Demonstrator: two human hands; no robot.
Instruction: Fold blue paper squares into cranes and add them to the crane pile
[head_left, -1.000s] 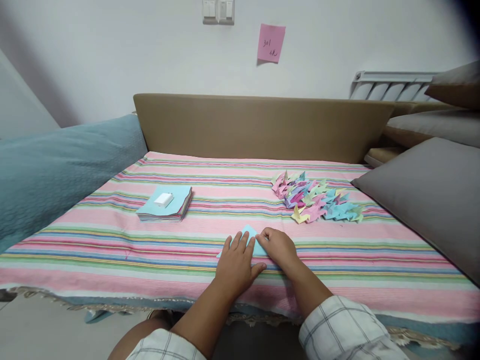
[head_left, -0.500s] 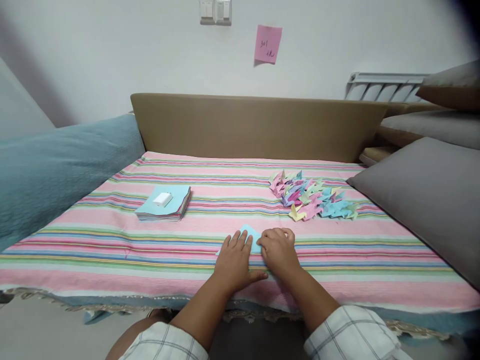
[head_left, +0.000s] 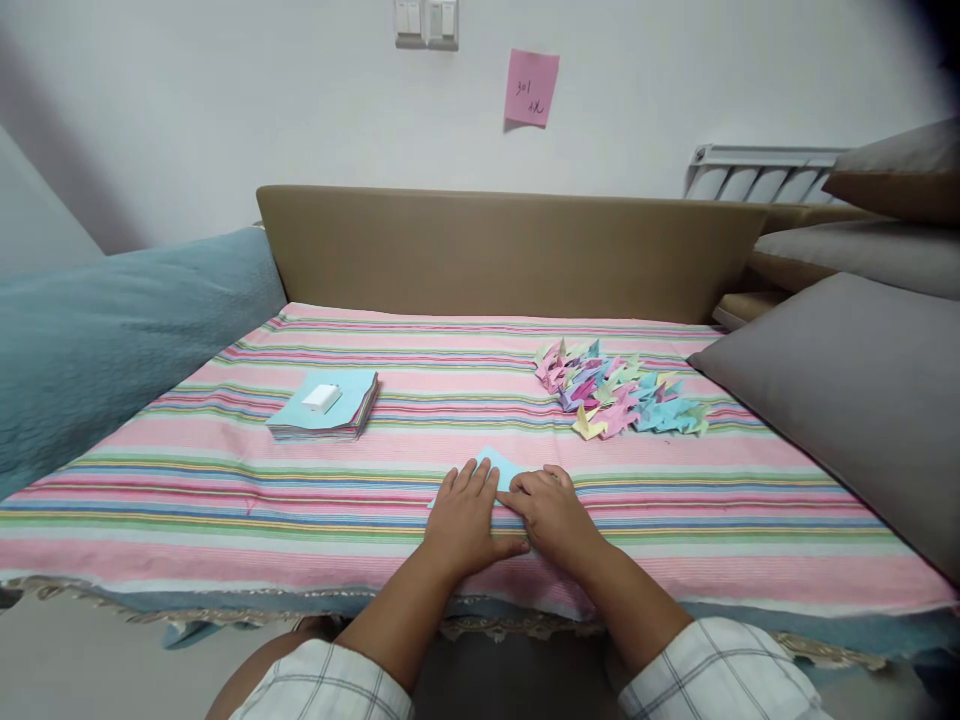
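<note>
A light blue sheet of paper (head_left: 501,464), folded to a triangular shape, lies on the striped cloth with much of it hidden under my hands. My left hand (head_left: 466,512) rests flat over its left part, fingers stretched forward and thumb out to the right. On the paper's right side is my right hand (head_left: 551,515), fingers curled and one digit pressed along the lower edge close to my left fingers. Beyond and to the right sits a cluster of folded paper cranes (head_left: 619,392) in pink, purple, blue, green and yellow.
To the left, a stack of coloured paper (head_left: 330,405) carries a small white box-shaped object (head_left: 322,398). A striped cloth (head_left: 187,480) covers the seat. Grey cushions (head_left: 847,370) lie at the right, a blue-covered armrest (head_left: 142,330) at the left, and a brown backrest (head_left: 510,255) behind.
My right hand has shifted left along the paper's lower edge toward my left hand. My left hand stays flat on the paper. The view has shifted slightly.
</note>
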